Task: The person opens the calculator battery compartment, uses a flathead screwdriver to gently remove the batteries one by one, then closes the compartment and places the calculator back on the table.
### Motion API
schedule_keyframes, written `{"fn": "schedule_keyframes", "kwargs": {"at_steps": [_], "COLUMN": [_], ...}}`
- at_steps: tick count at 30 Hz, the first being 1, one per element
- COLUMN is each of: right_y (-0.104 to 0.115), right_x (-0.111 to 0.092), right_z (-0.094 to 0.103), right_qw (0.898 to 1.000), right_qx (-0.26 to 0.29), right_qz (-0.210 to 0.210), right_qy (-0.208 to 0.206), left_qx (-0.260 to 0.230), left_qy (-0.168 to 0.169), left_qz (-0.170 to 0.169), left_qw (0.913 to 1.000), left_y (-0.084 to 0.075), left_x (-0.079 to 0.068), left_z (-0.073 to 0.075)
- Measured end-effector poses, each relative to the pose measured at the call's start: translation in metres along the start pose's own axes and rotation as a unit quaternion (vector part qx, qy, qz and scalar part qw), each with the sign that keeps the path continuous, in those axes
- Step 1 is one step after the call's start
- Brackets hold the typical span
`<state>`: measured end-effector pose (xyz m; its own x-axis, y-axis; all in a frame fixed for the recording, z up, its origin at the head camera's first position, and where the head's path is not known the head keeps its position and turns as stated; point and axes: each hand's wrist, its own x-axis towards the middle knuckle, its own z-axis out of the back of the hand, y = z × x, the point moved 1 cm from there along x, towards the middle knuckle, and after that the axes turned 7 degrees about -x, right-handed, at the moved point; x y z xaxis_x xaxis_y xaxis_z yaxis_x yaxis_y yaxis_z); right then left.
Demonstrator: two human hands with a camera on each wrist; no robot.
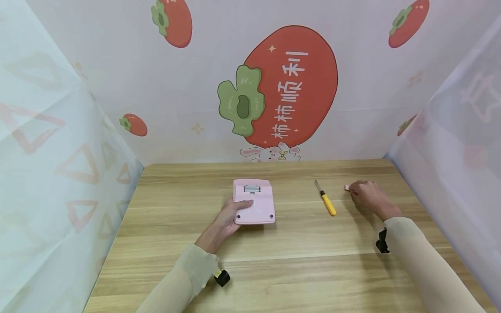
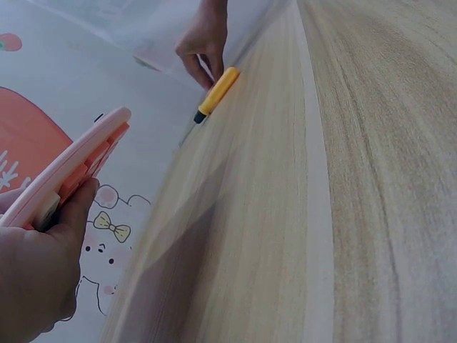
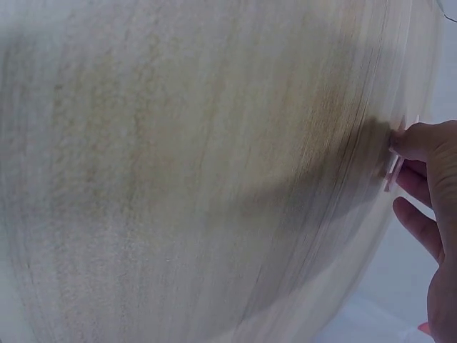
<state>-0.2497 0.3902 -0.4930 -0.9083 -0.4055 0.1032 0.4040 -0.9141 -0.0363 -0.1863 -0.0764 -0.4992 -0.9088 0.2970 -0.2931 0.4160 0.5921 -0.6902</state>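
My left hand (image 1: 226, 218) grips a pink calculator (image 1: 260, 211) by its left side, thumb across the back, which faces up. Near its far end the battery compartment (image 1: 252, 189) is uncovered, with a battery showing inside. The left wrist view shows the calculator (image 2: 75, 161) edge-on, raised above the table, its keys on the underside. At the right, my right hand (image 1: 369, 198) pinches a small flat pink piece (image 1: 347, 188), like a battery cover, close over the table. The right wrist view shows the pink piece (image 3: 391, 177) between thumb and fingers, partly hidden.
A screwdriver (image 1: 328, 205) with a yellow handle lies on the wooden table (image 1: 289, 269) between the two hands, its tip pointing away. White printed sheets (image 1: 188, 91) wall the table off at the back and both sides.
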Motion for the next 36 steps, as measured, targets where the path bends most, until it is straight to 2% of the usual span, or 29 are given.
{"fn": "schedule_keyframes", "kwargs": {"at_steps": [7, 17, 24, 36], "right_y": [0.0, -0.005, -0.007, 0.006], "right_x": [-0.001, -0.004, -0.001, 0.008], "right_z": [0.0, 0.004, 0.006, 0.02], "right_qw": [1.0, 1.0, 1.0, 0.999], "right_qx": [0.001, -0.01, -0.016, -0.012], "right_qz": [-0.002, 0.001, -0.025, -0.033], "right_qy": [-0.012, 0.007, 0.01, -0.001], "left_qx": [-0.003, -0.006, -0.006, -0.001], "left_qy": [0.003, 0.006, 0.0, 0.014], "left_qz": [0.001, -0.002, -0.001, -0.007], "left_qw": [1.0, 1.0, 1.0, 0.9999], "left_y": [0.0, 0.002, 0.003, 0.004], "left_x": [0.0, 0.001, 0.002, 0.001], "left_z": [0.0, -0.001, 0.0, 0.001]}}
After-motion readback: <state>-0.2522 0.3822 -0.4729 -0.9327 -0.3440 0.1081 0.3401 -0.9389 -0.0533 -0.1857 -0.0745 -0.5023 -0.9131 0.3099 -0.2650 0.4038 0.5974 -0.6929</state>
